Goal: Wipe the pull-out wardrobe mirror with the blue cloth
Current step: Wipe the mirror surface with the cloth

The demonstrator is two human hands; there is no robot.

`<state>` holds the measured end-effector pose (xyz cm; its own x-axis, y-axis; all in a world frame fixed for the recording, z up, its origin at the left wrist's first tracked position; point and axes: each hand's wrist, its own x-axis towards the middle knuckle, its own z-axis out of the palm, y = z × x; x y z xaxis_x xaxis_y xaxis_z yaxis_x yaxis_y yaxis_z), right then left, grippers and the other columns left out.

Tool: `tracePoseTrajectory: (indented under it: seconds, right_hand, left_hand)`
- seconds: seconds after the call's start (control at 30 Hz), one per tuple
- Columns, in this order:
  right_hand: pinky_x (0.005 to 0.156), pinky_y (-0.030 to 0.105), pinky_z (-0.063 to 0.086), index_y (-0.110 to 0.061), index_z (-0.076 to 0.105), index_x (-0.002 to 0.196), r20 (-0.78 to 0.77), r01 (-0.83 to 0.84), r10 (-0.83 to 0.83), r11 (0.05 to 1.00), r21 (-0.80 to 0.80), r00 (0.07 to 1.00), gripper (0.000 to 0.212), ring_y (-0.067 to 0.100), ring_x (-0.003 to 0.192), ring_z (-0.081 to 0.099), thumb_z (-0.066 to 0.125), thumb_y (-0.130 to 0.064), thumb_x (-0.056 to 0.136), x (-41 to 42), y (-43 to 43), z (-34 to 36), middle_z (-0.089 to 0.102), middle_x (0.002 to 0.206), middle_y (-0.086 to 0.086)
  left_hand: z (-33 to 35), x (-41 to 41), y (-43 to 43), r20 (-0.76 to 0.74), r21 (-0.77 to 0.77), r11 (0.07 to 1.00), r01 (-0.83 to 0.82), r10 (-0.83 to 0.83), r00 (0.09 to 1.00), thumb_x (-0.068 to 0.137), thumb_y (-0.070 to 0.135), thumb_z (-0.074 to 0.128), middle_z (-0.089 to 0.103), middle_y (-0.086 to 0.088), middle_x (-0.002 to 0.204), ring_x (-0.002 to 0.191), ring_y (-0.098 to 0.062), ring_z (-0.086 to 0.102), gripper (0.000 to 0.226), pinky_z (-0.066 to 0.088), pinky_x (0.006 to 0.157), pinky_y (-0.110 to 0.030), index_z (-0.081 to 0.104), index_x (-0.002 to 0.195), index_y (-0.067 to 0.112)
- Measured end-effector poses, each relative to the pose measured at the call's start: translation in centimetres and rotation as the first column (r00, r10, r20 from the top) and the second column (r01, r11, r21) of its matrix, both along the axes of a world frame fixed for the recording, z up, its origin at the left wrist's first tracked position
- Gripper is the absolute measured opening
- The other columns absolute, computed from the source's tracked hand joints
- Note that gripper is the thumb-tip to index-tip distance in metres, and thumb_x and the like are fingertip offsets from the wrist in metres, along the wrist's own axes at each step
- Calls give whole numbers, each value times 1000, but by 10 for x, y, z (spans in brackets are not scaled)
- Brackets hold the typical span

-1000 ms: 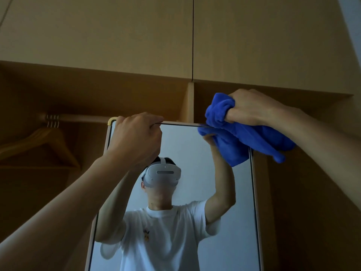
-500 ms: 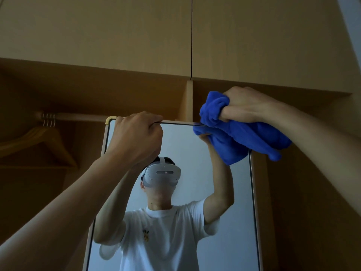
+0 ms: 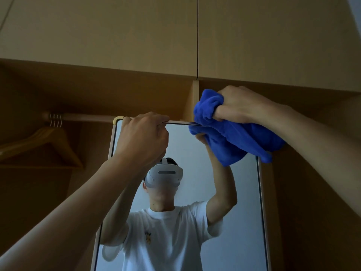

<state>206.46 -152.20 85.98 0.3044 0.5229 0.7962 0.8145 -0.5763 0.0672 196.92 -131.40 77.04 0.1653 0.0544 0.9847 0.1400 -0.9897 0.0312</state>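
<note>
From the head camera, the one blue cloth (image 3: 234,141) is bunched in the right hand (image 3: 238,104), whose fingers curl tightly round it, and it lies over the top right corner of the single pull-out mirror (image 3: 244,212). The left hand (image 3: 144,139) grips the mirror's top edge, near the cloth. Wooden hangers (image 3: 43,145) hang from one rail (image 3: 88,116) at left, too overlapped to count.

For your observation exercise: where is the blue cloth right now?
Head view, upper right: the blue cloth is bunched in the right hand at the mirror's top right corner, right of the left hand gripping its top edge.
</note>
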Motion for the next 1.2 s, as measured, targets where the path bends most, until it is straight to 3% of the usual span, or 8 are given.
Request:
tracePoseTrajectory:
  seconds: [0.17, 0.3, 0.4, 0.5, 0.67, 0.8, 1.0, 1.2]
  right_hand:
    - [59, 37, 42, -17, 55, 65, -84, 104, -102, 994, 17, 991, 19, 22, 61, 53, 62, -29, 79, 21, -31, 4, 57, 63, 3]
    - [81, 42, 51, -14, 65, 92, -83, 198, -194, 980, 36, 977, 16, 28, 86, 58, 62, -28, 87, 36, -44, 7, 67, 97, 12]
    - [82, 42, 53, -13, 66, 93, -94, 191, -188, 981, 25, 978, 18, 27, 86, 59, 63, -29, 85, 34, -40, 10, 69, 100, 12]
    - [79, 42, 53, -15, 66, 88, -95, 133, -132, 991, 9, 987, 18, 27, 84, 60, 64, -31, 82, 20, -22, 12, 69, 96, 11]
    - [58, 36, 39, -18, 54, 64, -101, -1, -3, 999, -46, 995, 14, 21, 61, 49, 61, -30, 59, -14, 22, 11, 52, 63, 0]
    - [53, 33, 34, -18, 48, 60, -51, -21, 18, 998, -54, 999, 16, 20, 55, 43, 62, -27, 61, -28, 43, 11, 44, 55, -2]
    - [56, 34, 37, -19, 49, 67, -34, -26, 27, 999, 21, 999, 15, 20, 58, 48, 60, -28, 71, -18, 35, 4, 50, 62, 0]
    - [59, 37, 40, -14, 58, 70, -72, 99, -94, 993, 60, 993, 19, 23, 61, 54, 61, -32, 74, -2, 3, 1, 54, 63, 2]
  left_hand:
    - [0, -1, 1, 5, 2, 1000, 28, -28, 1000, 98, 21, 51, 67, 11, 129, 119, -13, 61, 35, 41, 107, -45, 70, 127, 30]
    - [0, 0, 3, 12, 0, 999, 52, -52, 999, 98, 22, 50, 67, 12, 130, 119, -13, 60, 35, 40, 108, -45, 69, 126, 31]
    - [1, 2, 4, 14, -3, 997, 83, -83, 996, 98, 23, 50, 67, 11, 130, 119, -13, 60, 35, 41, 108, -46, 70, 126, 30]
    - [2, 4, 6, 16, -9, 995, 95, -95, 995, 97, 23, 50, 67, 11, 130, 120, -14, 60, 35, 42, 107, -46, 70, 125, 30]
    - [2, 5, 7, -4, -3, 996, 84, -84, 996, 97, 24, 49, 67, 7, 132, 120, -17, 60, 36, 43, 106, -46, 68, 127, 28]
    - [2, 3, 6, -42, 13, 999, 35, -34, 999, 97, 24, 47, 65, 7, 134, 120, -18, 59, 39, 42, 103, -44, 64, 132, 31]
    - [2, 4, 15, -23, 48, 999, -1, 2, 1000, 98, 28, 47, 65, 12, 132, 121, -15, 59, 38, 37, 99, -41, 63, 132, 34]
    - [-1, -9, 42, -28, 61, 992, -108, 110, 994, 99, 40, 42, 56, 18, 139, 132, -9, 46, 40, 27, 95, -40, 54, 137, 46]
